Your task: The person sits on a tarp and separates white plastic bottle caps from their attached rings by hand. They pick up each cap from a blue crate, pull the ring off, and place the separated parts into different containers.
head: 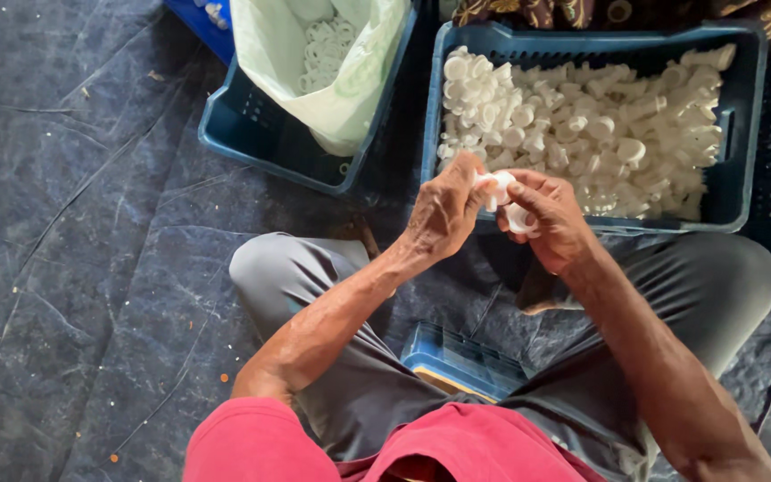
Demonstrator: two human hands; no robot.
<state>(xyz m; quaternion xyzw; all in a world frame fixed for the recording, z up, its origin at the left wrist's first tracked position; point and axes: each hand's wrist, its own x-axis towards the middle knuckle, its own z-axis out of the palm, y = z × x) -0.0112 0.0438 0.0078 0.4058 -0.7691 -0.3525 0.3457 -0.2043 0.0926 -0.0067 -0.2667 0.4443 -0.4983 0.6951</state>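
A small white plastic cap (499, 186) is pinched between left hand (443, 212) and right hand (551, 219) fingers; square, firm alignment is advised.

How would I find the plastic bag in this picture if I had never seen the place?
Start at the big blue crate heaped with white plastic parts at top right. Left of it sits a smaller blue crate. The pale green bag stands open inside that one, holding small white rings; nothing else here is soft or translucent.
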